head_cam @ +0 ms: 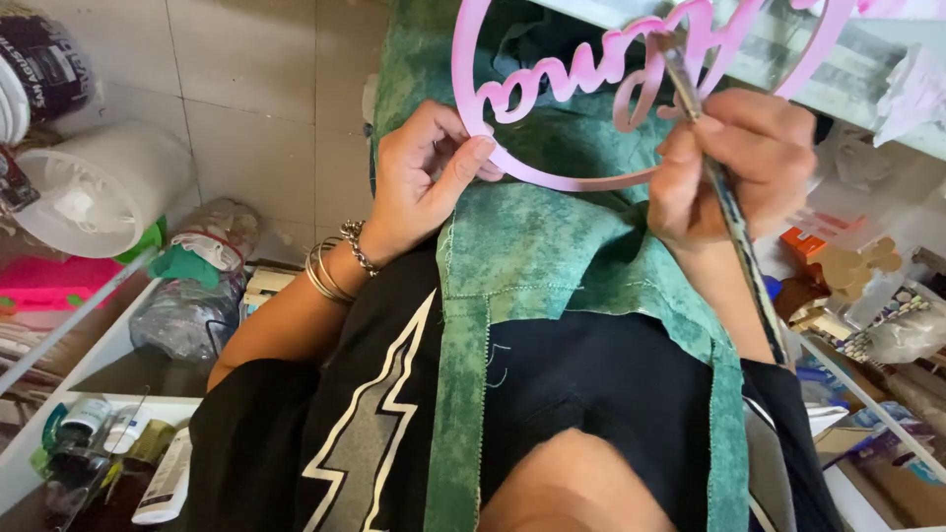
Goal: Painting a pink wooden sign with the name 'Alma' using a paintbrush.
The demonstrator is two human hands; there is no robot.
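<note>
My left hand (424, 172) pinches the lower rim of a pink ring-shaped cutout (581, 180) with cursive lettering across its middle. It hangs above my lap, over a green mottled apron (537, 251). My right hand (734, 163) grips a long paintbrush (734, 212). The brush's tip touches the pink lettering near the top of the cutout, and its handle runs down past my wrist. Bracelets circle my left wrist.
A white bucket (94, 187) and a plastic bottle (192, 286) stand on the tiled floor at left. Small paint bottles and a tube (108, 448) lie at lower left. Cardboard shapes, boxes and craft supplies (857, 271) crowd the right side.
</note>
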